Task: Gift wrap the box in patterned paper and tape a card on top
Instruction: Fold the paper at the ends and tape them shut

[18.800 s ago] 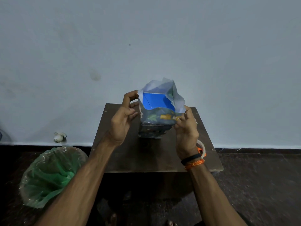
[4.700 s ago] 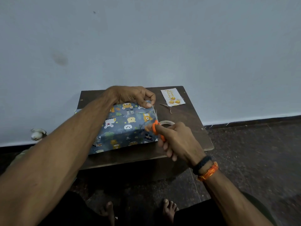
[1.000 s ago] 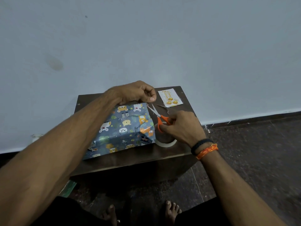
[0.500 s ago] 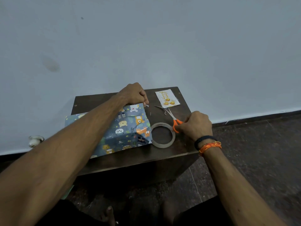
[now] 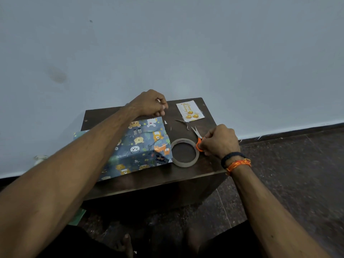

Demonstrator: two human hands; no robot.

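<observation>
The box (image 5: 141, 146), wrapped in blue paper with cartoon animals, lies flat on the small dark table (image 5: 149, 181). My left hand (image 5: 149, 106) hovers over the box's far right corner, thumb and forefinger pinched on a short strip of clear tape that barely shows. My right hand (image 5: 219, 141) grips the orange handles of the scissors (image 5: 197, 135), which rest on the table with blades pointing away. The tape roll (image 5: 186, 164) lies flat between the box and my right hand. The white card (image 5: 190, 111) with gold print lies at the table's far right corner.
Small paper and tape scraps (image 5: 179, 120) lie beside the card. A pale wall stands right behind the table. A green bag (image 5: 78, 218) shows on the dark floor at lower left, and a small white object (image 5: 40, 157) sits by the wall.
My right hand has carried the scissors away from the box's corner and down to the table, right of the tape roll. My left hand stays at the far corner with the cut strip.
</observation>
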